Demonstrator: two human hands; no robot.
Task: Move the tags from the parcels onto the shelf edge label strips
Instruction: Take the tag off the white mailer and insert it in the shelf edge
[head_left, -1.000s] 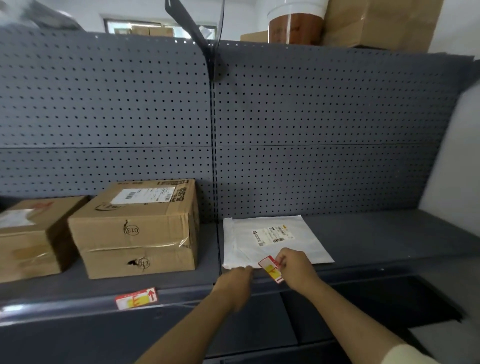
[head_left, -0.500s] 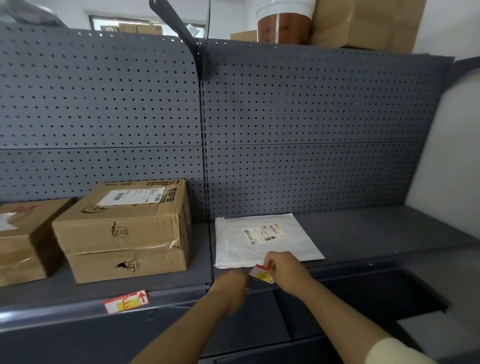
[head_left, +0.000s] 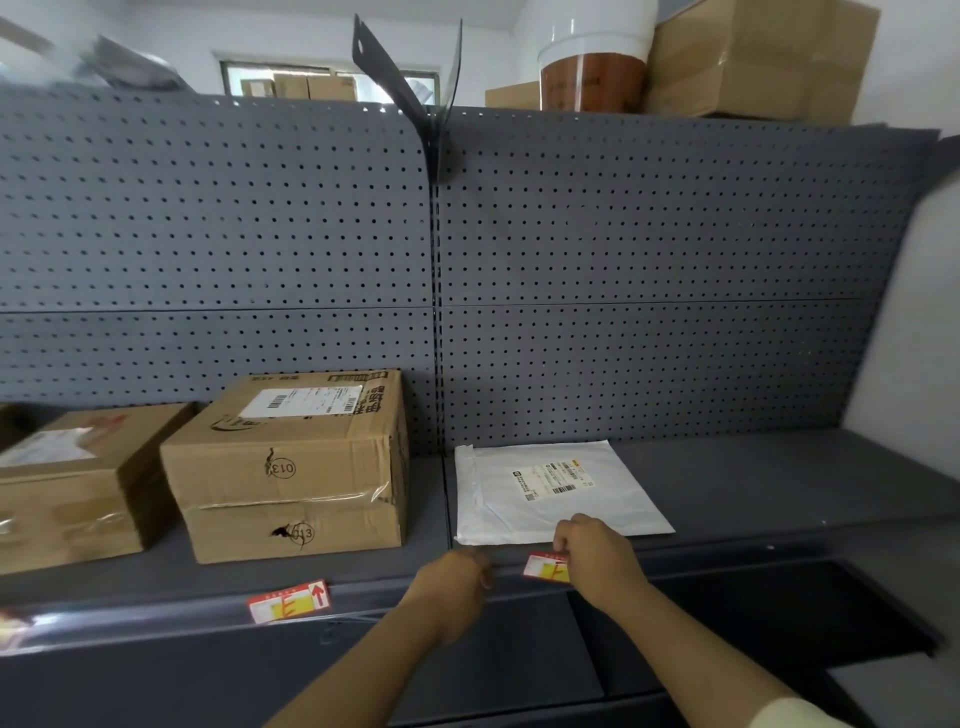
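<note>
Right hand (head_left: 597, 558) pinches a red and yellow tag (head_left: 543, 565) against the shelf's front strip (head_left: 701, 553), and our left hand (head_left: 457, 582) curls closed just beside it on the same edge; whether it grips anything, we cannot tell. Further left, another tag (head_left: 289, 601) already sits on the strip. Behind our hands lies a white mailer (head_left: 545, 493), then a cardboard box (head_left: 291, 467) against the pegboard (head_left: 649, 260).
</note>
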